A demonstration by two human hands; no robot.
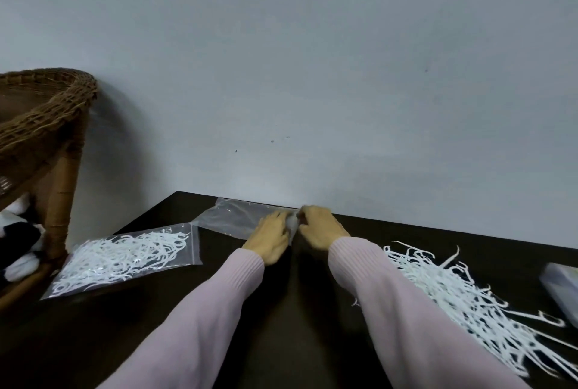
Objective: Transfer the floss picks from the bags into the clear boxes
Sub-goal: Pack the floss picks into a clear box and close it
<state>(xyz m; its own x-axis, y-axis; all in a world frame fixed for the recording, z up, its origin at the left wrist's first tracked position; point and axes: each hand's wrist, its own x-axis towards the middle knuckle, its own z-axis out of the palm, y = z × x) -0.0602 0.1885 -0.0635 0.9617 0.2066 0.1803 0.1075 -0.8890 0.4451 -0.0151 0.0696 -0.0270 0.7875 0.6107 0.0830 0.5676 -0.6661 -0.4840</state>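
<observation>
Two hands meet at the far edge of the worktop [281, 310], both on one empty clear bag [231, 216]. Left hand [270, 237] lies on the bag's right end, fingers stretched fwd and only slightly bent, pressing the plastic down. Right hand [320, 229] has fingers curled at the bag's edge, pinching it just beside the left fingertips. Both arms in pale pink sleeves [416, 310]. Bag is flat, lying along the wall [312, 60], no picks visible inside.

Loose floss picks [463, 298]: large white heap on the worktop, right of the right forearm and partly under it, spreading toward the lower right corner. Full bag [125, 255]: zip type, packed w/ white picks, flat on the worktop at left, near the empty bag but apart from it. Clear box [563, 282]: at right frame edge, blurred, cut off; contents cannot be told.

Wicker chair [53, 126] stands at left beside the worktop, black-and-white item [15, 241] under it, not identifiable.
</observation>
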